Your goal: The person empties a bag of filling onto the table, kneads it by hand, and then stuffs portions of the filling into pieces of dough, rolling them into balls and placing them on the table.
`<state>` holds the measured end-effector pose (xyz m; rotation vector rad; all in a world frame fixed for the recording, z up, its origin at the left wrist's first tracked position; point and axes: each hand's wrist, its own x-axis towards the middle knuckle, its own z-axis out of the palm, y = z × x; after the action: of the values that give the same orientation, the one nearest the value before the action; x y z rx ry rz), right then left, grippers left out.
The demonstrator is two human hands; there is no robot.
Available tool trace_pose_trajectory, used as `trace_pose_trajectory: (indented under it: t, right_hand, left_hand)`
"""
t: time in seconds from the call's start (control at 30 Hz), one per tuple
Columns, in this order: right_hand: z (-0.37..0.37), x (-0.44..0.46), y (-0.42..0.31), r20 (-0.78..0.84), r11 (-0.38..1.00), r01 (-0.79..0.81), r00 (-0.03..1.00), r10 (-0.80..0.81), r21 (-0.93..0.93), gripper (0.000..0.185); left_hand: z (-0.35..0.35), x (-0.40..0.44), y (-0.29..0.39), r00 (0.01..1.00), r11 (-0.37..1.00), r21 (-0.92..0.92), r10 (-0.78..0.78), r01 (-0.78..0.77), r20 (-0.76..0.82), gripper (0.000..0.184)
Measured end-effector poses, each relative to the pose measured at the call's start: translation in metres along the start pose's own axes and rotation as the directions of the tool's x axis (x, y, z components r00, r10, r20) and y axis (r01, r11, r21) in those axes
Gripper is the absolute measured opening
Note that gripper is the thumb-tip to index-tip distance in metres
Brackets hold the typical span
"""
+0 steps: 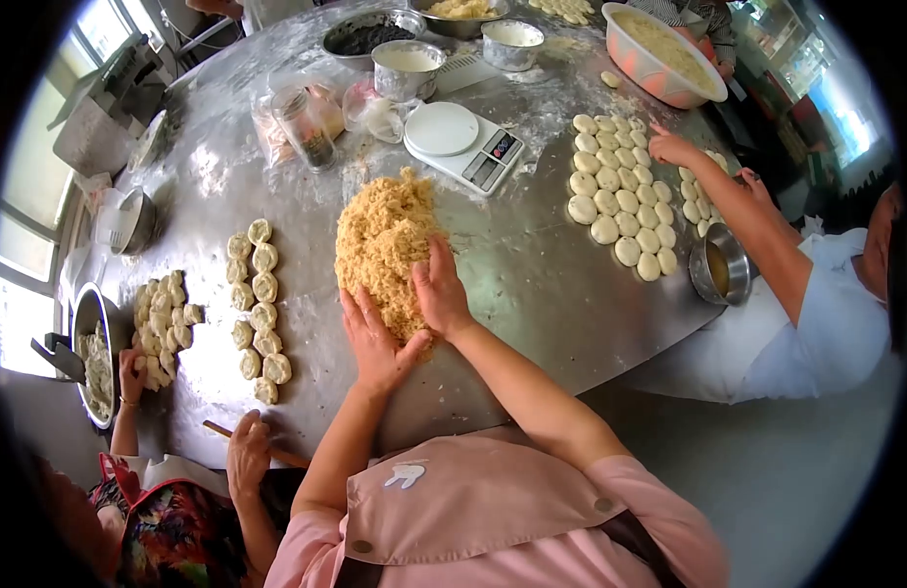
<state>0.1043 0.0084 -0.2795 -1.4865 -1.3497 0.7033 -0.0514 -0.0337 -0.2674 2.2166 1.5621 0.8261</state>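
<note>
A tall heap of crumbly yellow dough or filling (390, 235) lies on the metal table in front of me. My left hand (375, 345) presses against its near left side, fingers stretched out and thumb pointing right. On the right flank of the heap rests my right hand (441, 289), its fingers extended upward along the crumbs. Both palms touch the mass without gripping it, and they nearly meet at its near end. Part of the heap's lower edge is hidden behind my hands.
Left of the heap stand rows of filled dough rounds (263, 286); a co-worker's hand (248, 456) holds a wooden stick nearby. Beyond is a digital scale (463, 147). Flattened dough pieces (620, 186) lie right, beneath another co-worker's hand (674, 147), near a metal bowl (720, 265).
</note>
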Motion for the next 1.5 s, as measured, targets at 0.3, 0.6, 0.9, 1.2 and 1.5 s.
trace_pose_trajectory:
  t: [0.3, 0.6, 0.9, 1.2, 1.5]
  right_hand:
    - [-0.086, -0.062, -0.003, 0.086, 0.898, 0.12, 0.992, -0.092, -0.424, 0.068]
    - [-0.046, -0.043, -0.009, 0.27, 0.812, 0.242, 0.957, -0.109, -0.53, 0.08]
    - [-0.024, -0.032, 0.0, 0.289, 0.791, 0.292, 0.945, -0.153, -0.537, 0.088]
    - [-0.025, -0.032, 0.002, 0.296, 0.806, 0.304, 0.94, -0.168, -0.508, 0.086]
    - [-0.026, -0.034, -0.001, 0.219, 0.821, 0.293, 0.953, -0.21, -0.489, 0.08]
  left_hand:
    - [-0.02, -0.02, 0.006, 0.997, 0.985, 0.162, 0.056, -0.065, 0.056, 0.134]
    - [-0.009, -0.009, 0.003, 0.995, 0.969, 0.247, -0.052, 0.03, 0.082, 0.119]
    - [-0.014, -0.008, 0.005, 0.991, 0.972, 0.215, -0.117, 0.1, 0.07, 0.108]
    - [-0.014, -0.007, 0.008, 0.982, 0.963, 0.213, -0.181, 0.166, 0.052, 0.106]
    - [-0.013, -0.009, 0.011, 0.99, 0.959, 0.256, -0.136, 0.123, 0.035, 0.103]
